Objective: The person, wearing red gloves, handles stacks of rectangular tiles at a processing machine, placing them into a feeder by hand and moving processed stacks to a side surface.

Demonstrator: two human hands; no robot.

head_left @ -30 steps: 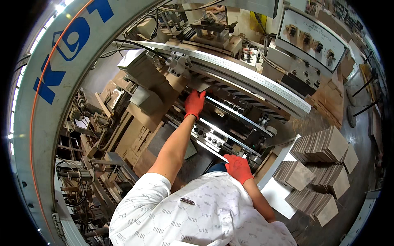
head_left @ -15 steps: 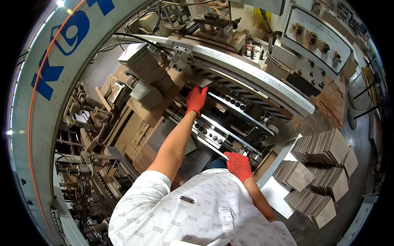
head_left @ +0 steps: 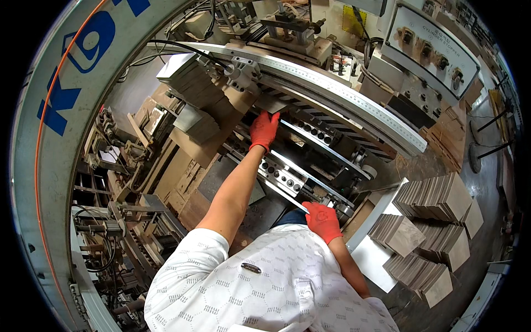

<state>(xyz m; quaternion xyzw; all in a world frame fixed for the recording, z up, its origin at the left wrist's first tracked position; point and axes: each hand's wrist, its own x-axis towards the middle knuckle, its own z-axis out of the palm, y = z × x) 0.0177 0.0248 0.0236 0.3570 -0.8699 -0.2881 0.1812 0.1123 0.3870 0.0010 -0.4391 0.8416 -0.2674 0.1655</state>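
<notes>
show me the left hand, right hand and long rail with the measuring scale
Left hand (head_left: 264, 131): head view, gloved back of the hand.
Right hand (head_left: 323, 220): head view, gloved back of the hand.
Long rail (head_left: 350, 93): head view, scale-marked face, partway along.

Just above center, a red-gloved left hand (head_left: 264, 131) is hiding the near edge of a gray plate (head_left: 272, 104), its hold escaping clear view. Lower right of center, a gloved right hand (head_left: 323, 220) is covering the end of a metal bar (head_left: 290, 199). The top edge is cutting off blue lettering (head_left: 65, 99), the bottom cropping a white shirt (head_left: 249, 293).
</notes>
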